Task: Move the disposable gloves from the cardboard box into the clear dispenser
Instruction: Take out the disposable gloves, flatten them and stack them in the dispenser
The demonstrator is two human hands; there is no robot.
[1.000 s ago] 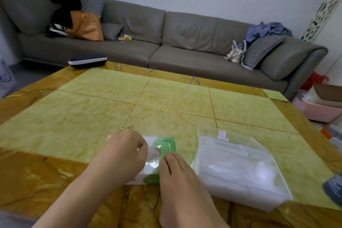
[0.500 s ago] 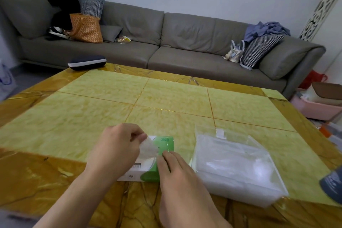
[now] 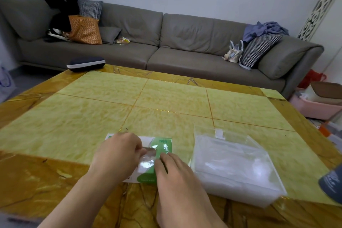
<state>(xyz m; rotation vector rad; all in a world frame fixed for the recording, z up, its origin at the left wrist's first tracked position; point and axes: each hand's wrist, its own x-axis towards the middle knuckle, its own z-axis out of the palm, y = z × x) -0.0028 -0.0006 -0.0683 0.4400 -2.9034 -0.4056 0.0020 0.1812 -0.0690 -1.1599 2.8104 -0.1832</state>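
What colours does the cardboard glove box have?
The cardboard box is white with green at its right end, seen in the head view.

green-white box, yellow marbled table

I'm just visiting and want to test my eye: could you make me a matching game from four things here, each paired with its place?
Things:
1. cardboard box
2. clear dispenser
3. dark case
4. orange bag

Places:
A. on the sofa
B. far left table corner
C. right of the box
D. under both hands

Pairs: 1-D, 2-C, 3-B, 4-A
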